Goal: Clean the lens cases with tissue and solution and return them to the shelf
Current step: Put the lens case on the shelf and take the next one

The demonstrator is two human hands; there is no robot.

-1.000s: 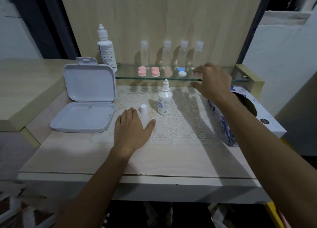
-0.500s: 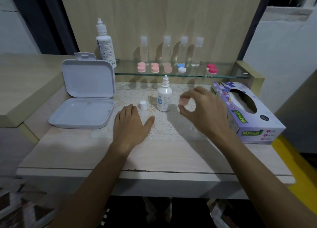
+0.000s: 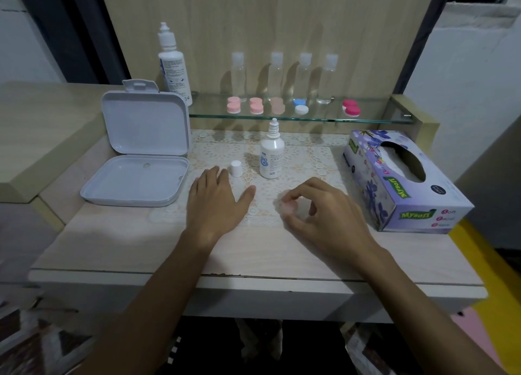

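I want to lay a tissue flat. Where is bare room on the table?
Free: the table's front strip, and the mat between the small bottle and tissue box. Crowded: around the left hand, cap and right hand.

Left hand (image 3: 215, 202) flat, right hand (image 3: 321, 211) pinching.

A white hinged box (image 3: 141, 154) lies open at the left of the tabletop (image 3: 135, 242), its lid upright. A lace mat (image 3: 307, 160) covers the tabletop's middle. Four clear bottles (image 3: 282, 77) with white caps stand in a row against the wooden back panel (image 3: 282, 16). A yellow strip of floor (image 3: 476, 245) shows at far right.
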